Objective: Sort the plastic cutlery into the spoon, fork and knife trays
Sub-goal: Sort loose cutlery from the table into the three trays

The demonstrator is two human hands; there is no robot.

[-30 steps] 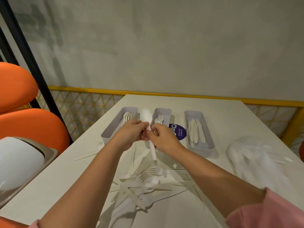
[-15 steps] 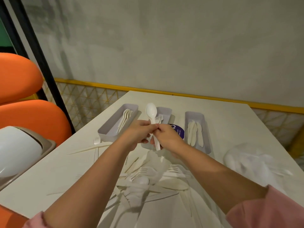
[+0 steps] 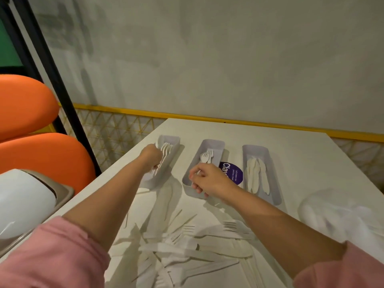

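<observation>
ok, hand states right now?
Left hand: grips a spoon in the left tray.
Right hand: pinches a fork over the middle tray.

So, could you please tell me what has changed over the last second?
The hands parted. The left hand carried the spoon left into the spoon tray, still gripping it. The right hand dropped over the fork tray, pinching what looks like a fork. The knives and the loose cutlery pile stayed put.

spoon tray left, knife tray right
</observation>
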